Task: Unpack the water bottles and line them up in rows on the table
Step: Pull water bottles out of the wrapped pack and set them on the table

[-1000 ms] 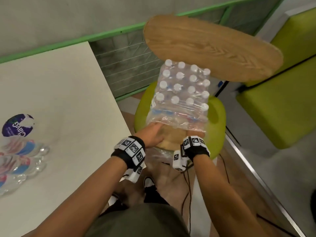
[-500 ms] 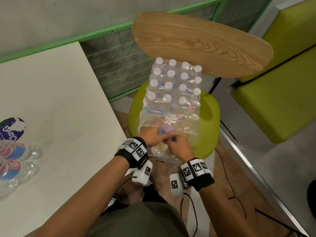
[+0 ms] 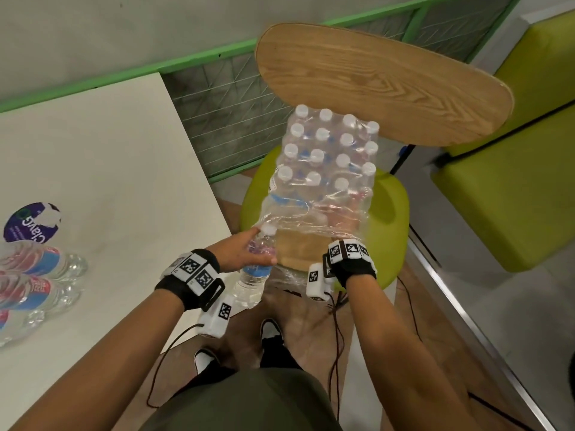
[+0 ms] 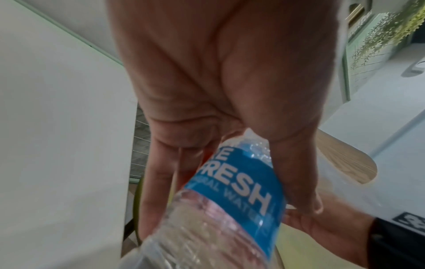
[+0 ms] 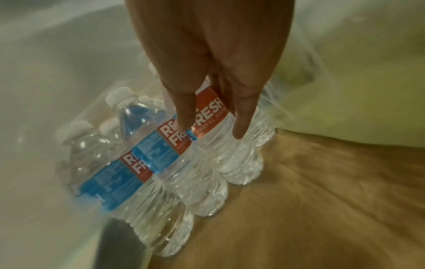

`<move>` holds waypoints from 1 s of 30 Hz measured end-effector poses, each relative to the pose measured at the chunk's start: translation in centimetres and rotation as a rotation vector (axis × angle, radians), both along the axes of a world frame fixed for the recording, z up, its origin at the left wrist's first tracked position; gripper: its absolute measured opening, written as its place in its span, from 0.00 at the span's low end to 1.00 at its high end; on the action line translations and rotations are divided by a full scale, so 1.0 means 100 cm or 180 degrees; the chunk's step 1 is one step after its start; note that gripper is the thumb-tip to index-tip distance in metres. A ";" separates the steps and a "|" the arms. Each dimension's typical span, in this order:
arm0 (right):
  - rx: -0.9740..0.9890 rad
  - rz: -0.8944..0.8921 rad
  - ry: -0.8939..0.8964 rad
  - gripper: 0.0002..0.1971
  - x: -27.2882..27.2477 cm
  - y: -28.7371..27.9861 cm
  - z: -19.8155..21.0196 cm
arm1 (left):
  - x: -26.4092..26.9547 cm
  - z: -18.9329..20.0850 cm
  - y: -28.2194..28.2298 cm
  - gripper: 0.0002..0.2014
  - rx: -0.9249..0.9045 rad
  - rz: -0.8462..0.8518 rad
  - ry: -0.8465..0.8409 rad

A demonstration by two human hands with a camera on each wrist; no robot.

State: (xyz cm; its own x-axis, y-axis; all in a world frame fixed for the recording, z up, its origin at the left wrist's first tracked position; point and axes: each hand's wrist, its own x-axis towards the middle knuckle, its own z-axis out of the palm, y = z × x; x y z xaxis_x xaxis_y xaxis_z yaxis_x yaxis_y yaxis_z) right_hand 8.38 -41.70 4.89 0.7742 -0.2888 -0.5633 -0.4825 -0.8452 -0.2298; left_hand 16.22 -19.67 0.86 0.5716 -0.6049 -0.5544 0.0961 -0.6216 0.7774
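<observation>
Green chair [image 3: 392,213], left hand [image 3: 241,248] grasping bottle [image 3: 256,269], right hand [image 5: 214,60] (inside wrap [image 3: 311,213]) fingers [image 5: 241,123] extended.

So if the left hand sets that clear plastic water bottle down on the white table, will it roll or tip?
The clear plastic water bottle looks full, so probably steady upright. Laid sideways, its round ribbed body would likely roll.

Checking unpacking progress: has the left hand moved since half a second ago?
Yes. The left hand has drawn a bottle out of the pack, back toward the table.
</observation>
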 end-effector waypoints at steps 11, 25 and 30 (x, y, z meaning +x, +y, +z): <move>0.1694 -0.1525 -0.0493 0.13 -0.014 0.026 -0.028 | -0.007 -0.009 0.044 0.24 -0.0089 0.0477 -0.0221; 0.2289 0.0791 -0.0092 0.29 0.000 0.242 -0.036 | -0.114 -0.003 0.244 0.33 -0.0034 0.3173 -0.0781; 0.2585 0.1115 -0.0304 0.32 0.007 0.335 -0.033 | -0.152 -0.011 0.309 0.29 0.0046 0.4350 -0.1121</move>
State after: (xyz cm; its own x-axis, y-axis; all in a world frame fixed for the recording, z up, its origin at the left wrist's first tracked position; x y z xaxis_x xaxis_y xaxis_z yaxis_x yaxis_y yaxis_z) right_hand 9.04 -8.24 1.62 0.7972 0.4339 -0.4198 -0.1749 -0.4995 -0.8485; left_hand 1.02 11.27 -0.27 0.8025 0.5356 -0.2629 0.4258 -0.2055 0.8812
